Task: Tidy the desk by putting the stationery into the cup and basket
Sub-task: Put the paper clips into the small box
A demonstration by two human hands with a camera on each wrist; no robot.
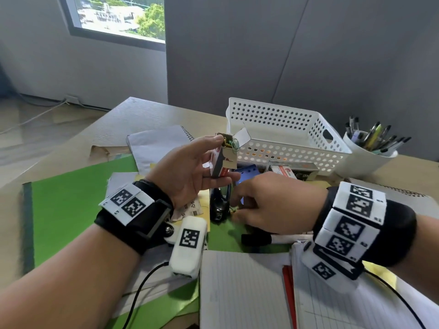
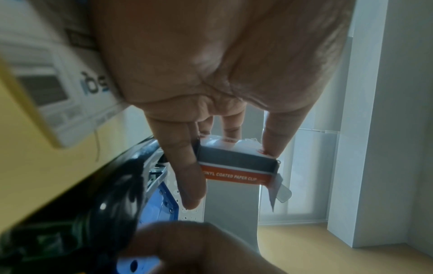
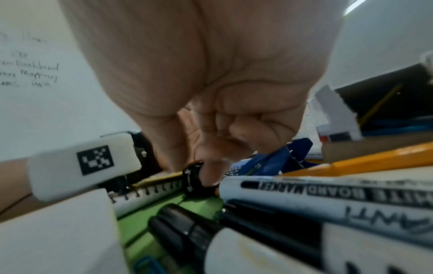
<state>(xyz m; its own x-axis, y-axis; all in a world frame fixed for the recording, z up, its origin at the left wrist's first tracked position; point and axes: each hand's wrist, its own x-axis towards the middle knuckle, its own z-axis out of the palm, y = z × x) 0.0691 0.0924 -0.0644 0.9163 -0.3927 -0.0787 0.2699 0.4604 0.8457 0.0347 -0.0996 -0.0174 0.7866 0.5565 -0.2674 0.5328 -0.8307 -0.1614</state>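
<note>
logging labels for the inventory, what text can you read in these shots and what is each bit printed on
"VINYL COATED PAPER CLIP": paper clip box, first letter hidden, held in the left hand's grip.
"BOARD MARKER": whiteboard marker.
Too blurred to read: handwriting on the notebook page, paper slip, small boxes by the basket.

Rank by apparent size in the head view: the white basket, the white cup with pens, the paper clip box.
1. white basket, clearly the largest.
2. cup.
3. paper clip box, smallest, even though the left hand holds it nearer the camera.
</note>
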